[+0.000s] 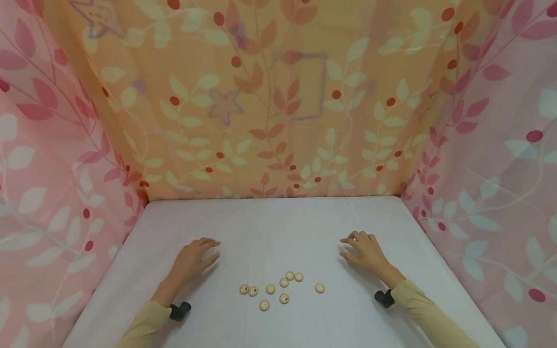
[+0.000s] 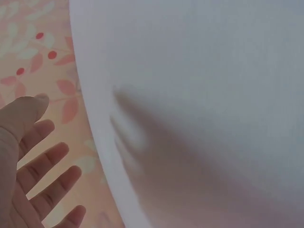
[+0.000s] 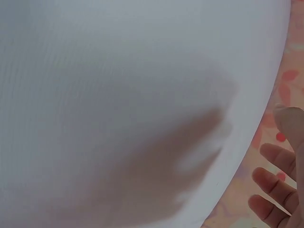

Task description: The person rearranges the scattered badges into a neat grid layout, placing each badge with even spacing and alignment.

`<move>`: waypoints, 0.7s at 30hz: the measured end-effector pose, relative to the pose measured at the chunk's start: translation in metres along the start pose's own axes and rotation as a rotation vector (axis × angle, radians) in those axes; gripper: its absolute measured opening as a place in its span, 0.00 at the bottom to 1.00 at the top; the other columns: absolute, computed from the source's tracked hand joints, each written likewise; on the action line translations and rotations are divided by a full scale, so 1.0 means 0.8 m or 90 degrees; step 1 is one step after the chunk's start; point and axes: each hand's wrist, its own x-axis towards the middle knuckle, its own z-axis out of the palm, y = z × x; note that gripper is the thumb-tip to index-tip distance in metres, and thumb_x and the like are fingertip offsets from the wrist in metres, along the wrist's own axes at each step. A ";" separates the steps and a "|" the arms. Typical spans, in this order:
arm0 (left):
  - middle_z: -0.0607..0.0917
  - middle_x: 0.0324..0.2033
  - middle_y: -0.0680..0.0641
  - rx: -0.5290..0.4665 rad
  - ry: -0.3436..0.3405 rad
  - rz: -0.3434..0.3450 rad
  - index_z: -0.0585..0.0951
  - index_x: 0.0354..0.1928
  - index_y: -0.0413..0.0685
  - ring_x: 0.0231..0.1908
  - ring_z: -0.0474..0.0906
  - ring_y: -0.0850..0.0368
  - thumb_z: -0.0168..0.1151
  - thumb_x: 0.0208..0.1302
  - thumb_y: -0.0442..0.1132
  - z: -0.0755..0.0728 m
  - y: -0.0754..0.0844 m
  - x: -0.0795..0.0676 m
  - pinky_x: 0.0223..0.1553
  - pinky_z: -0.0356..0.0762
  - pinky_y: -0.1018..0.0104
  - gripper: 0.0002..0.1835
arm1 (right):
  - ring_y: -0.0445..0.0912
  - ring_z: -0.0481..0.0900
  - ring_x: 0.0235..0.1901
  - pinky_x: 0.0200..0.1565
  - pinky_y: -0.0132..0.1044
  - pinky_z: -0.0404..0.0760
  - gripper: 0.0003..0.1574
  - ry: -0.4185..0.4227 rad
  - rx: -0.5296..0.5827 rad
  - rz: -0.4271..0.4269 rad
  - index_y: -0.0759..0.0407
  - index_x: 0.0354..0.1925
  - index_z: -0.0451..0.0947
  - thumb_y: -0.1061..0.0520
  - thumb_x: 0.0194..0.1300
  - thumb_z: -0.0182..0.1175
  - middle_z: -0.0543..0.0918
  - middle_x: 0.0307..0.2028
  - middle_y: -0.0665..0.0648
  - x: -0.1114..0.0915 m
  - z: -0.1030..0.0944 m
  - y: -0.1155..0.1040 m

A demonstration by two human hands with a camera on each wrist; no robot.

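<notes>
Several small round beige discs [image 1: 270,289], some with dark marks on top, lie loosely scattered on the white table between the two hands. Two of the discs touch at the left, a few cluster at the upper middle, and a single disc [image 1: 319,288] sits apart on the right. To the left of them, my left hand [image 1: 191,260] is held over the cloth, holding nothing, with its fingers spread in the left wrist view. On the other side my right hand [image 1: 367,252] hovers with fingers loosely bent and holds nothing; the lone disc is nearest to it.
A white cloth covers the table [image 1: 270,227]. Patterned curtains stand behind it [image 1: 270,145] and along both sides. Each wrist wears a small black camera, one on the left wrist [image 1: 180,311] and one on the right [image 1: 385,298].
</notes>
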 end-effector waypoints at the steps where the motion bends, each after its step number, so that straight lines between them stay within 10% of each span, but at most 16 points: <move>1: 0.79 0.43 0.51 -0.006 -0.001 -0.003 0.79 0.45 0.53 0.42 0.74 0.51 0.62 0.51 0.48 -0.001 0.004 -0.002 0.38 0.70 0.51 0.18 | 0.47 0.68 0.37 0.40 0.49 0.62 0.22 -0.003 0.004 -0.006 0.47 0.42 0.79 0.40 0.49 0.60 0.74 0.35 0.49 0.000 0.001 -0.005; 21: 0.78 0.35 0.61 -0.067 -0.134 0.029 0.81 0.38 0.59 0.34 0.74 0.64 0.62 0.50 0.51 0.022 0.059 -0.022 0.36 0.70 0.62 0.13 | 0.37 0.63 0.33 0.39 0.40 0.60 0.17 -0.014 0.116 -0.106 0.44 0.36 0.79 0.42 0.46 0.64 0.71 0.33 0.42 -0.012 0.009 -0.078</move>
